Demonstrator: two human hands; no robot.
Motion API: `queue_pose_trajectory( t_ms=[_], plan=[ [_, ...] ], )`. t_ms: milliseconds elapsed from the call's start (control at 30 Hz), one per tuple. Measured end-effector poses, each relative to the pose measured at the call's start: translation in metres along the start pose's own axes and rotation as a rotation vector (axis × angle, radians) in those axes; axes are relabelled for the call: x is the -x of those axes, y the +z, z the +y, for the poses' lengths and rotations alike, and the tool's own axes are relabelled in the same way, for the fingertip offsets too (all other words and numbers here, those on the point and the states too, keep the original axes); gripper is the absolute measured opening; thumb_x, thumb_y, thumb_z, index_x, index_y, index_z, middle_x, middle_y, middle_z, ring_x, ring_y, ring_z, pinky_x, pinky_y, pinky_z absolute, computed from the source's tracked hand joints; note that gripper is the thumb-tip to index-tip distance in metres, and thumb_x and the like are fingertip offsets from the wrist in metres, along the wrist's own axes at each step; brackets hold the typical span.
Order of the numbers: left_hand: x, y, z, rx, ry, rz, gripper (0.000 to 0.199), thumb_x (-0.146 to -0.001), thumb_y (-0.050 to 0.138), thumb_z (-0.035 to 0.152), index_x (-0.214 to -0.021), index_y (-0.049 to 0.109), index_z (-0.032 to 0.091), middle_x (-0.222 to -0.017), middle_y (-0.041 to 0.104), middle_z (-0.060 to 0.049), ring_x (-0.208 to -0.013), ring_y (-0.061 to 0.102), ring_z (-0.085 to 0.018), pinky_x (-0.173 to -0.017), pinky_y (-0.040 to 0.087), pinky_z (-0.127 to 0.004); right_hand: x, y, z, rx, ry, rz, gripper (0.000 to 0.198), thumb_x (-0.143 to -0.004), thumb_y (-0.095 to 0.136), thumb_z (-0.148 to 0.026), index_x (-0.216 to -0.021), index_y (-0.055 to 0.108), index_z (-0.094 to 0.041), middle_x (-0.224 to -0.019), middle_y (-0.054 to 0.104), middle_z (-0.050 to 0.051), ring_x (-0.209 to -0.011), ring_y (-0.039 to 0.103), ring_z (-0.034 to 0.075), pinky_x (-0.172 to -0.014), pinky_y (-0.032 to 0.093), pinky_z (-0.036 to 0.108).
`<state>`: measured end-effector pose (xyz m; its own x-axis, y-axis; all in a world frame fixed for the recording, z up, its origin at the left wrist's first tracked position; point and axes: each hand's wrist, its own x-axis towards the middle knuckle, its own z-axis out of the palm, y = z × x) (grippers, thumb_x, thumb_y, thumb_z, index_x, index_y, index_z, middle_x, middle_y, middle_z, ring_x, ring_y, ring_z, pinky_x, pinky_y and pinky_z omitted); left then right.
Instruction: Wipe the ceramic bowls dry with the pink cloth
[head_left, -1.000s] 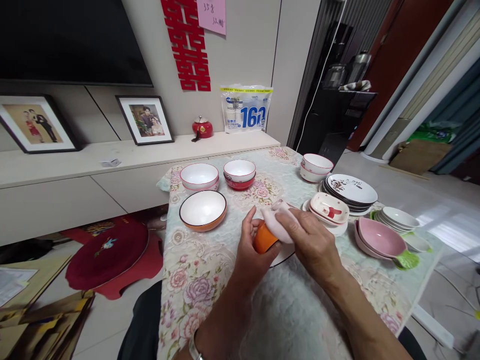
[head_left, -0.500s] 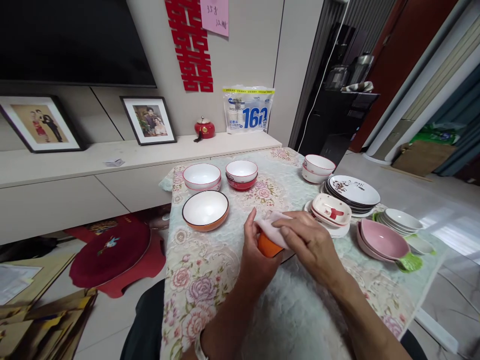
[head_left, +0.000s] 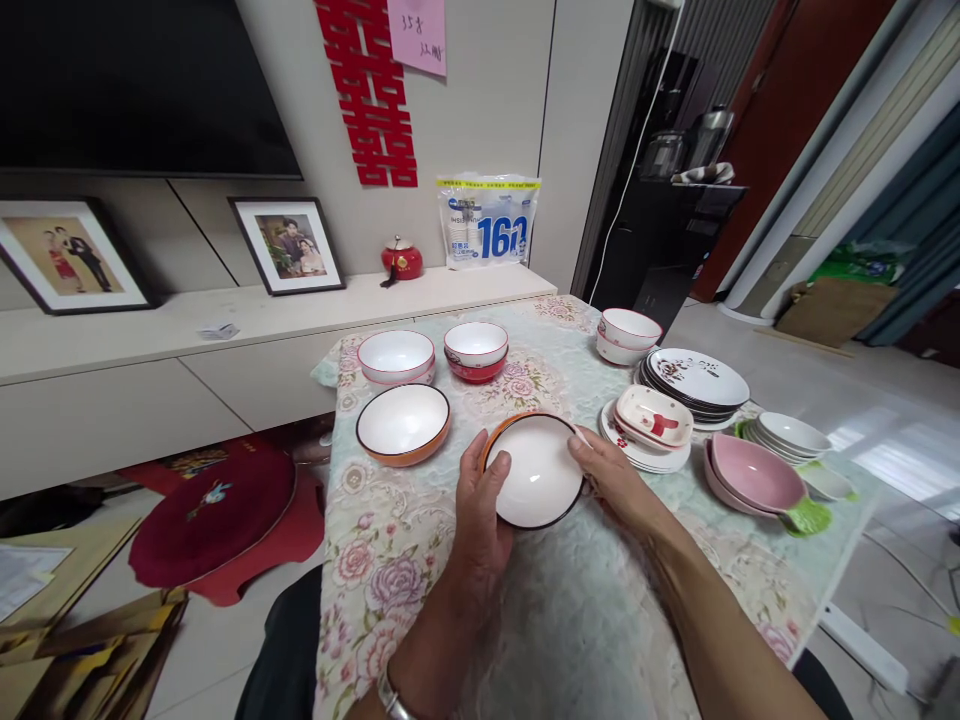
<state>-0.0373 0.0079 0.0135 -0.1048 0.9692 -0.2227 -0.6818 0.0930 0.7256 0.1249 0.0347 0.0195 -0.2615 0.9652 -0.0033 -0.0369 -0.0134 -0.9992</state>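
A bowl (head_left: 536,475), white inside with a dark rim and orange outside, is held tilted above the table with its inside facing me. My left hand (head_left: 484,505) grips its left side, thumb over the rim and fingers behind. At the right rim, my right hand (head_left: 611,475) has its thumb at the edge and its other fingers underneath. A sliver of pale cloth shows by that thumb; the rest is hidden. A matching orange bowl (head_left: 403,422) rests on the table to the left.
Behind stand white bowls (head_left: 396,355) and red-patterned bowls (head_left: 477,348). Along the right are more bowls (head_left: 630,330), dark-edged plates (head_left: 701,380), square dishes (head_left: 654,418), pink leaf-handled bowls (head_left: 757,472) and small white bowls (head_left: 793,432). A flowered tablecloth (head_left: 390,580) covers the table.
The bowl has turned from showing its orange outside to showing its white inside. My right hand has moved from wiping the outside with the pale cloth to the right rim.
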Motion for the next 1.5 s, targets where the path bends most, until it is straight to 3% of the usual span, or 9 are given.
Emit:
queue_pose_trajectory(
  t_ms=[167,333,567,700,867,1033,1233,1367,1500],
  plan=[
    [0.002,0.002,0.0,-0.061,-0.007,-0.119,0.077,-0.069,0.08,0.032,-0.137,0.049,0.018,-0.134,0.061,-0.016,-0.116,0.062,-0.033,-0.094,0.051,-0.045,-0.003,-0.007,0.004,0.414,-0.181,0.208,0.04,-0.092,0.055,-0.043,-0.125,0.064,-0.023,-0.117,0.072,0.007,-0.1,0.067,0.027,-0.086,0.054,0.04],
    [0.002,-0.001,-0.002,-0.168,-0.021,-0.179,0.081,-0.065,0.083,0.029,-0.138,0.048,0.019,-0.129,0.063,-0.014,-0.112,0.064,-0.031,-0.092,0.051,-0.041,0.004,-0.01,-0.003,0.965,-0.579,0.339,0.037,-0.095,0.045,-0.02,-0.125,0.065,-0.022,-0.111,0.073,0.01,-0.099,0.068,0.026,-0.087,0.054,0.041],
    [-0.001,-0.004,-0.007,-0.239,0.067,-0.246,0.084,-0.062,0.082,0.022,-0.138,0.047,0.022,-0.129,0.063,-0.012,-0.118,0.061,-0.032,-0.098,0.049,-0.042,0.022,0.018,-0.025,1.277,-0.898,0.158,0.036,-0.097,0.048,-0.013,-0.129,0.061,-0.022,-0.123,0.068,0.012,-0.117,0.06,0.027,-0.098,0.051,0.043],
    [0.004,0.001,-0.008,-0.25,0.19,-0.198,0.09,-0.057,0.083,0.018,-0.139,0.046,0.022,-0.128,0.064,-0.012,-0.122,0.058,-0.031,-0.101,0.046,-0.04,0.023,0.026,-0.03,1.239,-0.839,0.13,0.037,-0.093,0.047,-0.011,-0.125,0.062,-0.022,-0.119,0.069,0.011,-0.113,0.062,0.027,-0.096,0.051,0.044],
    [0.002,-0.001,-0.004,-0.36,0.315,-0.213,0.085,-0.06,0.083,0.021,-0.137,0.048,0.023,-0.106,0.062,-0.006,-0.098,0.064,-0.022,-0.084,0.051,-0.031,0.012,0.008,-0.021,0.94,-0.581,0.166,0.041,-0.082,0.053,-0.011,-0.119,0.065,-0.023,-0.106,0.072,0.008,-0.095,0.067,0.024,-0.081,0.054,0.037],
    [-0.001,-0.006,0.0,-0.206,0.215,-0.108,0.077,-0.064,0.083,0.03,-0.134,0.052,0.022,-0.112,0.064,-0.006,-0.105,0.065,-0.024,-0.092,0.05,-0.034,0.003,0.002,-0.013,0.374,-0.204,0.09,0.043,-0.08,0.068,-0.028,-0.122,0.065,-0.024,-0.123,0.07,0.007,-0.113,0.064,0.027,-0.099,0.049,0.043],
    [0.0,-0.002,0.003,0.069,0.071,-0.069,0.068,-0.08,0.07,0.04,-0.141,0.047,0.017,-0.128,0.066,-0.016,-0.114,0.065,-0.033,-0.095,0.051,-0.047,0.004,0.022,-0.004,-0.066,0.047,-0.017,0.058,-0.071,0.078,-0.038,-0.123,0.064,-0.018,-0.097,0.076,0.007,-0.097,0.069,0.029,-0.084,0.057,0.042],
    [-0.001,0.0,0.0,0.037,0.041,-0.141,0.068,-0.077,0.074,0.037,-0.137,0.051,0.017,-0.129,0.066,-0.015,-0.116,0.063,-0.035,-0.097,0.05,-0.048,-0.001,0.016,0.006,-0.066,0.05,0.097,0.051,-0.074,0.075,-0.039,-0.118,0.064,-0.015,-0.098,0.076,0.009,-0.09,0.07,0.028,-0.083,0.057,0.043],
    [-0.002,-0.002,-0.003,-0.061,0.063,-0.173,0.074,-0.068,0.081,0.028,-0.135,0.051,0.018,-0.137,0.059,-0.015,-0.125,0.057,-0.033,-0.102,0.047,-0.043,-0.004,-0.005,0.007,0.338,-0.134,0.298,0.042,-0.082,0.065,-0.032,-0.121,0.065,-0.018,-0.109,0.074,0.01,-0.099,0.069,0.029,-0.088,0.055,0.045]
  ],
)
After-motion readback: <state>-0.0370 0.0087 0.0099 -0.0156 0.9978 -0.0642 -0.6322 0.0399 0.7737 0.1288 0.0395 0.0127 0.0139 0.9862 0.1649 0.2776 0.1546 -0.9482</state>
